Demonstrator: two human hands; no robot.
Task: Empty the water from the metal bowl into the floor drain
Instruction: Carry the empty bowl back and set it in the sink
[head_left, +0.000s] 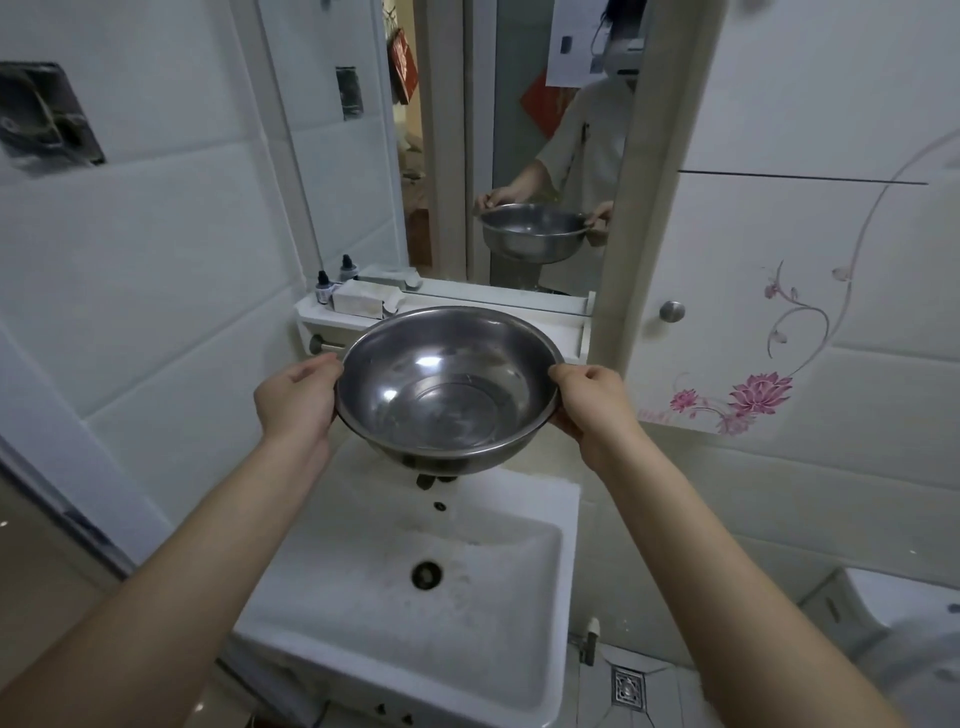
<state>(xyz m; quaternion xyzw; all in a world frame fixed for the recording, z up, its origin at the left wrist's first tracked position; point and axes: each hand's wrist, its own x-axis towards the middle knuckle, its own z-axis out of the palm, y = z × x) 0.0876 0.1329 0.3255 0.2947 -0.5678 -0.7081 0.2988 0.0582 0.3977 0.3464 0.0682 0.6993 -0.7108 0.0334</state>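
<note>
Carry step: left hand (296, 402) and right hand (589, 402) grip metal bowl (447, 384) rims; next, lower toward floor drain (627, 687) below the right hand.

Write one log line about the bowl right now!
phase: holding | metal bowl: level, above sink | left hand: grips rim | right hand: grips rim | floor drain: on floor, right of sink

- Metal bowl (449, 384): shiny silver-grey steel.
- Sink (415, 613): white, speckled grey.
- Cabinet door (753, 312): white, with pink flowers on curling stems.
- Floor drain (628, 687): grey patterned metal grate.
- 2 small bottles (323, 287): black caps.
</note>
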